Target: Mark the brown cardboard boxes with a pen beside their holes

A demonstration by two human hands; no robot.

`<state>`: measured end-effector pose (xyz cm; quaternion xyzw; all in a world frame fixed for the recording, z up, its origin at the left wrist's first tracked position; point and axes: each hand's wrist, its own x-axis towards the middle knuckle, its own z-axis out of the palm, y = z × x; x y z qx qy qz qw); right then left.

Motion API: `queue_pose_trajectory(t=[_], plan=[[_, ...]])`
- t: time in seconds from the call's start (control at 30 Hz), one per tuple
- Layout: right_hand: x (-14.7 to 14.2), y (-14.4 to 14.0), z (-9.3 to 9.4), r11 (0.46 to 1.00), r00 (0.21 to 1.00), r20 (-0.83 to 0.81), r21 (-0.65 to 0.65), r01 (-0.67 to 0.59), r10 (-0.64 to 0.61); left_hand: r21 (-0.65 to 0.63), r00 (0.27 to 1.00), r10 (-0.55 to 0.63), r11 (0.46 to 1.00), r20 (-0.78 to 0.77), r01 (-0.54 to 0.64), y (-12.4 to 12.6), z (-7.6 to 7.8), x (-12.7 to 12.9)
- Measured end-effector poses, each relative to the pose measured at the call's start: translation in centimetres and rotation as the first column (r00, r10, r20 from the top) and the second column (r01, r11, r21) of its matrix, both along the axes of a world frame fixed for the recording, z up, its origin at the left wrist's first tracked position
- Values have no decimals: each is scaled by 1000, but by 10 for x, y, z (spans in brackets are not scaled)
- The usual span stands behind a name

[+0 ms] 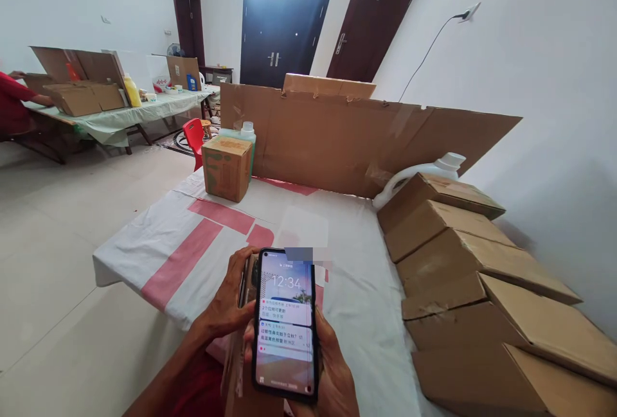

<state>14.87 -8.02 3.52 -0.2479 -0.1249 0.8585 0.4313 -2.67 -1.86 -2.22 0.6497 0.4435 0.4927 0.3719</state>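
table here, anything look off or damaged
The big cardboard sheet standing along the table's back edge has torn, ragged edges and tape remnants. The white jug lies on its side behind the stacked boxes.

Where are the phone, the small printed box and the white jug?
phone (pixel 286 324), head view, middle of its lit screen.
small printed box (pixel 225 169), head view, its front face.
white jug (pixel 446 166), head view, shoulder below the cap.

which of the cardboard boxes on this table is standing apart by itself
The small brown cardboard box with green print at the table's far left corner; the other boxes, flat plain brown ones, lie stacked overlapping along the right side.
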Motion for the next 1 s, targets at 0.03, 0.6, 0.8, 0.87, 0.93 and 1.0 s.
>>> queue_pose_trajectory(t=[0.03,0.6,0.8,0.87,0.93,1.0], plan=[[1,-1,0,1000,1000,12,0,26,-26,28,999,-31,999,-13,31,0,1,0],[136,82,-115,859,-34,893,441,260,-448,-179,995,20,984,96,-2,16,-18,-10],[150,76,-127,900,-283,889,411,148,-360,-179,996,85,981,23,-80,37,-37,1],[150,74,-129,896,-318,871,428,120,-374,-187,991,130,974,17,-125,42,-43,5],[150,72,-129,879,-335,844,470,87,-418,-193,986,164,969,34,-155,45,-48,7],[147,71,-128,851,-342,812,521,61,-473,-192,980,192,965,54,-178,42,-51,4]])
